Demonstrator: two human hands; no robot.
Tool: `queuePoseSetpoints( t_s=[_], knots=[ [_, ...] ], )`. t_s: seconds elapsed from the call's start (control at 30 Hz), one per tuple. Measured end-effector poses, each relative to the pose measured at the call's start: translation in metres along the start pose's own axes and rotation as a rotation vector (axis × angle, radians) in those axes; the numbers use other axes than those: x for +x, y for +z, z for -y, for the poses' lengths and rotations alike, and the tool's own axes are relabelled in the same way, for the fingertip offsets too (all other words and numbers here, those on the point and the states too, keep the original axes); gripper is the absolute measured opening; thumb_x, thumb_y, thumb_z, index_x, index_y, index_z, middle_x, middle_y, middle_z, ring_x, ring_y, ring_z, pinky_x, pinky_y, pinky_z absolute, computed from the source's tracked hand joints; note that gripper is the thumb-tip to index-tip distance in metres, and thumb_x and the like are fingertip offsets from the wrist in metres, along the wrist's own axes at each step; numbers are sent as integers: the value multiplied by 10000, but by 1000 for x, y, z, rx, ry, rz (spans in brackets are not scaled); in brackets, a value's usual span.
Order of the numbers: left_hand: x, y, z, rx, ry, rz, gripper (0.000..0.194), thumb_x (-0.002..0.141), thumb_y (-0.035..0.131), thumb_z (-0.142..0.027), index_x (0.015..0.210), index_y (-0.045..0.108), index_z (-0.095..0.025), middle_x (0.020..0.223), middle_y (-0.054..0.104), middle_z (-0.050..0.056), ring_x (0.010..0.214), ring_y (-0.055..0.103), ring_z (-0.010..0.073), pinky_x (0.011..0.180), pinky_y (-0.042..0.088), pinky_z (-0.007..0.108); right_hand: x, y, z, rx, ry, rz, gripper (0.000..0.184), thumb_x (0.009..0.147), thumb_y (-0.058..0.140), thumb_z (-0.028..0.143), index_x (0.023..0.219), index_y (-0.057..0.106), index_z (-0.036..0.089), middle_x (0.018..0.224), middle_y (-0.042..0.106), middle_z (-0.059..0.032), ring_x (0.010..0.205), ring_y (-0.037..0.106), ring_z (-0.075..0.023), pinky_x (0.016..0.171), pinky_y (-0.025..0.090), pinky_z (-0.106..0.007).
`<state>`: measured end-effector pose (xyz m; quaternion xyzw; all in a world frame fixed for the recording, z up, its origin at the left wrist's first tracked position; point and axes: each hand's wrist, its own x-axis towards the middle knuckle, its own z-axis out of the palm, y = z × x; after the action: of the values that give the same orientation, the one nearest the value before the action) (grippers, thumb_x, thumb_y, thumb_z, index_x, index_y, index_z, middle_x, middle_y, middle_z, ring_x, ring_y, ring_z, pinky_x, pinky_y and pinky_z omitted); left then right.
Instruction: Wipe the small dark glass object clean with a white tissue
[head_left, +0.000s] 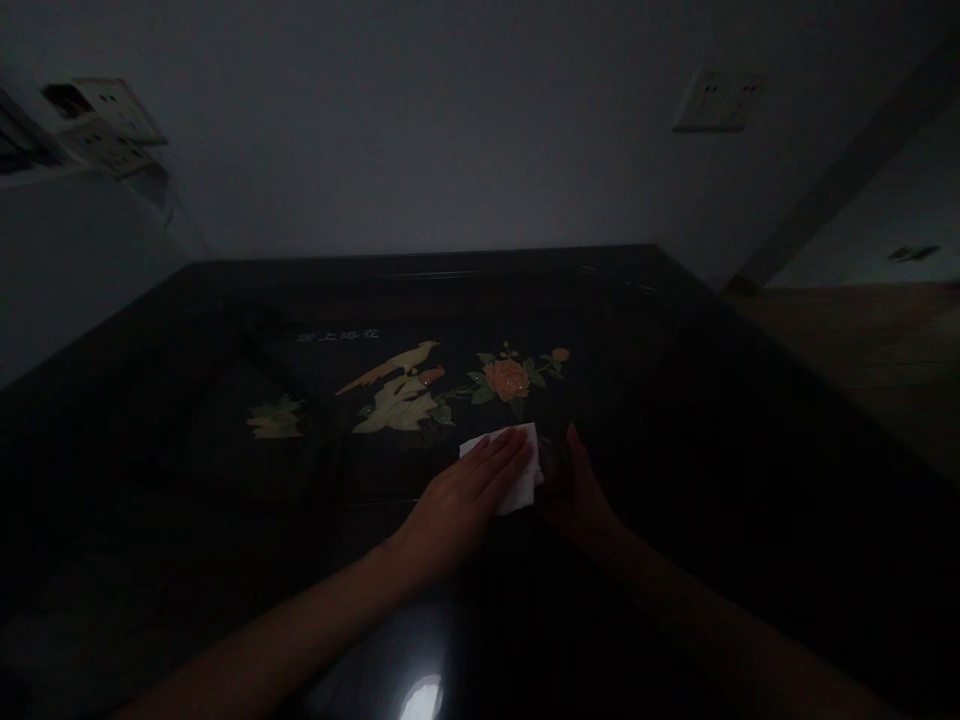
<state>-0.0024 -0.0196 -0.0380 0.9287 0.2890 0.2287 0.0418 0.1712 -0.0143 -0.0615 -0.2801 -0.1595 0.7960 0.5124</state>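
Note:
My left hand (pixel 466 495) lies flat, fingers stretched out, on a white folded cloth or tissue (pixel 519 478) that rests on a glossy black table (pixel 225 470). My right hand (pixel 574 490) sits just right of the cloth, fingers extended, touching its edge in deep shadow. The tabletop carries an inlaid picture of a pale bird (pixel 397 385) and an orange flower (pixel 507 378) just beyond the hands.
The room is very dark. A grey wall stands behind the table, with a socket plate (pixel 718 100) at the upper right and more sockets (pixel 105 125) at the upper left. Wooden floor (pixel 885 350) shows to the right. A lamp's reflection (pixel 421 698) glints near the front edge.

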Motion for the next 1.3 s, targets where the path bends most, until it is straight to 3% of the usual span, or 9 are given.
queuePoseSetpoints(
  t_s=[0.27, 0.43, 0.57, 0.73, 0.9, 0.97, 1.1, 1.3],
  knots=[
    [0, -9, -5, 41, 91, -86, 525, 882, 343, -34, 1402, 389, -88, 1361, 567, 146, 1339, 446, 211, 1087, 435, 412, -4, 3, 14, 84, 73, -40, 409, 721, 670, 584, 826, 727, 193, 839, 769, -50, 978, 691, -256, 896, 519, -383],
    [-2, -7, -14, 8, 163, -128, 498, 914, 330, -81, 1409, 382, -83, 1303, 617, 139, 1311, 484, 203, 1073, 455, 384, -6, 8, 18, 84, 84, -40, 427, 734, 631, 601, 831, 721, 194, 774, 758, -65, 918, 704, -265, 851, 542, -396],
    [-3, -3, -19, 1, 172, -61, 476, 921, 335, -80, 1392, 391, -59, 1374, 554, 147, 1377, 389, 205, 1110, 410, 373, -5, 11, 16, 20, 92, -29, 470, 672, 660, 638, 839, 715, 202, 761, 753, -63, 909, 705, -273, 840, 547, -397],
    [0, -2, -19, 8, 138, 45, 572, 894, 352, -59, 1460, 261, -58, 1486, 413, 155, 1449, 209, 209, 1163, 321, 406, -5, 6, 8, -99, 32, -76, 539, 657, 667, 662, 894, 722, 181, 847, 761, -85, 1017, 676, -301, 928, 505, -420],
    [2, -2, -14, 32, 58, 64, 699, 831, 368, -6, 1491, 144, -61, 1533, 323, 165, 1467, 93, 210, 1182, 268, 440, -10, 0, 3, -92, -35, -80, 353, 717, 695, 548, 933, 718, 269, 970, 757, -38, 1174, 596, -262, 1014, 447, -394],
    [3, -2, -13, 43, 33, 75, 708, 812, 361, 12, 1487, 156, -57, 1538, 310, 171, 1467, 104, 210, 1177, 277, 441, -9, -1, 2, -66, -36, -69, 331, 718, 698, 545, 934, 717, 296, 976, 756, -8, 1183, 592, -243, 1020, 444, -389],
    [3, -5, -9, 42, 7, 79, 681, 823, 383, -15, 1476, 197, -66, 1522, 343, 178, 1454, 194, 218, 1157, 317, 451, -3, 1, 3, -43, 1, -35, 422, 683, 677, 639, 829, 732, 246, 907, 765, -36, 1122, 631, -268, 980, 476, -419],
    [3, -9, -6, 48, 12, 16, 643, 810, 419, -44, 1440, 298, -80, 1441, 476, 170, 1387, 372, 232, 1117, 386, 464, -2, 3, 10, 61, 44, -39, 406, 723, 671, 597, 805, 725, 203, 867, 771, -56, 1068, 659, -264, 944, 492, -414]
  ],
)
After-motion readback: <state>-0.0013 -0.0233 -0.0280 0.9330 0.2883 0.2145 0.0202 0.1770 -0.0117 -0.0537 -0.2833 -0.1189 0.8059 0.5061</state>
